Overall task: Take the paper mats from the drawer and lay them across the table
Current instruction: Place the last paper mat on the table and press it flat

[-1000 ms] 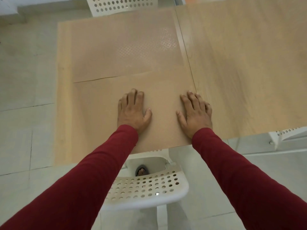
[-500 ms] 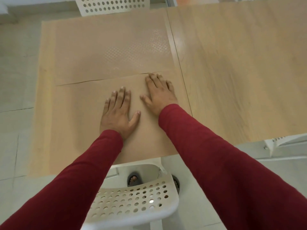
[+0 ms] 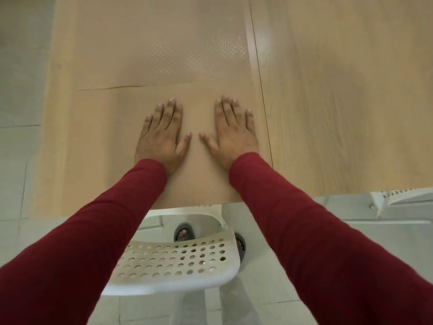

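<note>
Two brown paper mats cover the left table. The near mat (image 3: 98, 146) reaches the table's front edge, and the far mat (image 3: 150, 43) lies beyond it, their edges meeting in a slightly wavy seam. My left hand (image 3: 161, 134) and my right hand (image 3: 234, 132) rest flat on the near mat, palms down, fingers spread, thumbs almost touching. Neither hand holds anything. Both arms wear dark red sleeves. No drawer is in view.
A second wooden table (image 3: 346, 90) butts against the right side, bare of mats. A white perforated chair (image 3: 173, 263) stands under my arms at the front edge. Another white chair (image 3: 398, 195) shows at the right. Pale tiled floor (image 3: 21, 90) lies to the left.
My right hand slid from near the seam back toward me and to the right, ending beside the left hand. The left hand stayed flat on the near mat. The view shifted closer.
</note>
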